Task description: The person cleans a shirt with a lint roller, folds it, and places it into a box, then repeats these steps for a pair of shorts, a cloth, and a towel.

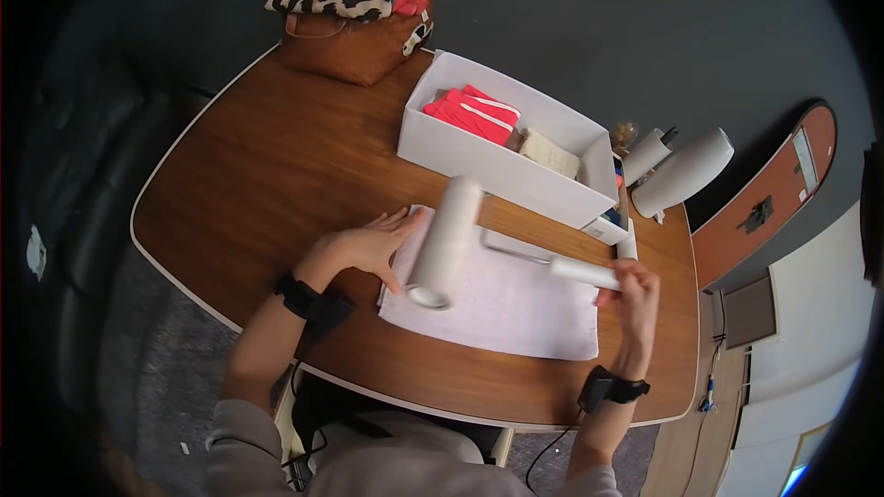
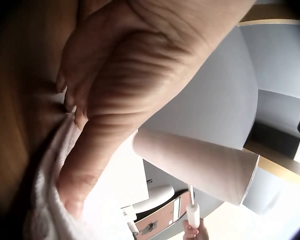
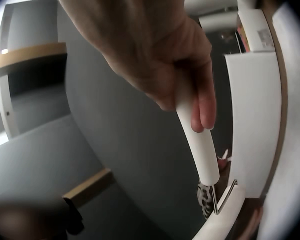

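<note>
My right hand grips the white handle of a lint roller, fingers curled round it. A bent metal wire joins that handle to the wide white roll, which hangs over the left part of a folded white towel. In the left wrist view the roll stands raised above the cloth. My left hand rests with fingers spread at the towel's left edge, its thumb pressing on the fabric.
Behind the towel stands a white box with folded red and cream cloths inside. A brown leather bag with patterned fabric on top sits at the back left. To the right are a white vase-like object and an oval mirror.
</note>
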The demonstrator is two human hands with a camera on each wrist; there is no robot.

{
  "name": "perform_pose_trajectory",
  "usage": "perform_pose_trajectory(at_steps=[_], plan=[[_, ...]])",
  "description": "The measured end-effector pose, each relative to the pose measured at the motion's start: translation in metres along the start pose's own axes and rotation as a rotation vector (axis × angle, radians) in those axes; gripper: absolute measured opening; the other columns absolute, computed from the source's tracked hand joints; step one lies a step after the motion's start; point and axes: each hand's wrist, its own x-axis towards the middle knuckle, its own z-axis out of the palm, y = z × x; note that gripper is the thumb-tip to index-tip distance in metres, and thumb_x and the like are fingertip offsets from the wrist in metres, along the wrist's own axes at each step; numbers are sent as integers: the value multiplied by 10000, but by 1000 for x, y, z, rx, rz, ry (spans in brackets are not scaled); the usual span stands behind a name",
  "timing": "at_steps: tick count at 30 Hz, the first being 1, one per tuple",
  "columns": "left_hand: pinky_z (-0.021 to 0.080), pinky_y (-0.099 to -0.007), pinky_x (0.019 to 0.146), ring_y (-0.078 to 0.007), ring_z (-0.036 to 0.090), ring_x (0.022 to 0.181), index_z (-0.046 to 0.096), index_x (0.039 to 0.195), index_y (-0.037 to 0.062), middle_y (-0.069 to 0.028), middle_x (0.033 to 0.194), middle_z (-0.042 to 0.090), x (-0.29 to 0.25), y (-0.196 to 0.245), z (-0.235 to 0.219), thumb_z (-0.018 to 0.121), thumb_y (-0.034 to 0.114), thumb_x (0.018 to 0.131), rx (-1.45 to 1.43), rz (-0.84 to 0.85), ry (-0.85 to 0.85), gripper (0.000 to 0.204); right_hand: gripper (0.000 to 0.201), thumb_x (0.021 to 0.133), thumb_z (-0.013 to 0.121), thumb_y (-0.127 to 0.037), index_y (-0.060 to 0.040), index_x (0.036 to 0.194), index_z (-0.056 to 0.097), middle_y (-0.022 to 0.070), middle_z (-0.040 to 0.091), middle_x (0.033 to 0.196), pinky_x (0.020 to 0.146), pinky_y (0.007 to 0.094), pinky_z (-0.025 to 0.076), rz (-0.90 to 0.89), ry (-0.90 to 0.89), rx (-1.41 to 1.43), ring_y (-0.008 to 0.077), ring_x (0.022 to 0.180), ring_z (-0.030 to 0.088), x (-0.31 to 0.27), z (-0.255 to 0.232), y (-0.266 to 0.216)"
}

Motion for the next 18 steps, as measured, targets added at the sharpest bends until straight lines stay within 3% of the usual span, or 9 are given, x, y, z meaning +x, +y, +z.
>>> perform_pose_trajectory(at_steps=[3,4,7,10,13,14,17,18], plan=[[134,-412,1066,-342,86,1313,-43,1350,-13,-269,1395,66,-1,2,-4,803,292,522,-21,2,9,1223,177,816,505,-74,76,742,562,140,595,769,444,232,478,54,-84,-74,163,446,546,9,33,-1],[135,-412,1068,-339,89,1312,-46,1350,-12,-263,1397,67,-2,0,-3,807,282,515,-46,8,31,1229,154,805,541,-88,65,802,558,118,581,723,413,220,463,39,-98,-82,170,403,531,11,35,3],[141,-410,1069,-333,97,1312,-43,1350,-14,-255,1399,75,-2,-2,2,814,250,502,-55,16,72,1234,236,811,566,-200,32,842,539,78,555,717,547,251,495,44,-166,-74,164,546,561,11,34,-14],[142,-404,1070,-326,103,1313,-32,1349,-21,-250,1399,83,-1,-1,3,815,233,494,-42,10,79,1230,300,805,567,-320,-27,807,503,45,505,698,715,314,465,-236,-146,274,161,744,538,16,56,-3],[146,-383,1075,-317,109,1313,-4,1340,-53,-244,1400,94,1,-4,5,825,288,466,-7,15,81,1252,333,807,544,-382,-79,711,446,40,473,714,780,339,405,-310,-333,685,165,855,470,23,92,-5],[148,-373,1077,-314,111,1314,8,1335,-68,-242,1400,98,1,-5,4,830,317,453,10,20,83,1266,332,824,511,-355,-111,651,367,36,422,596,667,315,413,-276,-355,824,168,669,480,23,100,-8],[143,-384,1073,-307,120,1314,-21,1350,-23,-233,1404,95,-1,-1,2,807,214,496,-21,20,88,1213,331,844,446,-315,-125,609,310,24,359,479,583,311,403,-255,-440,748,150,481,403,25,103,-16],[141,-381,1073,-305,115,1315,-5,1351,-24,-231,1406,92,-2,-1,0,804,225,504,-22,27,91,1197,313,848,381,-259,-132,581,278,9,288,402,539,320,397,-270,-353,650,133,386,328,23,108,-24]])
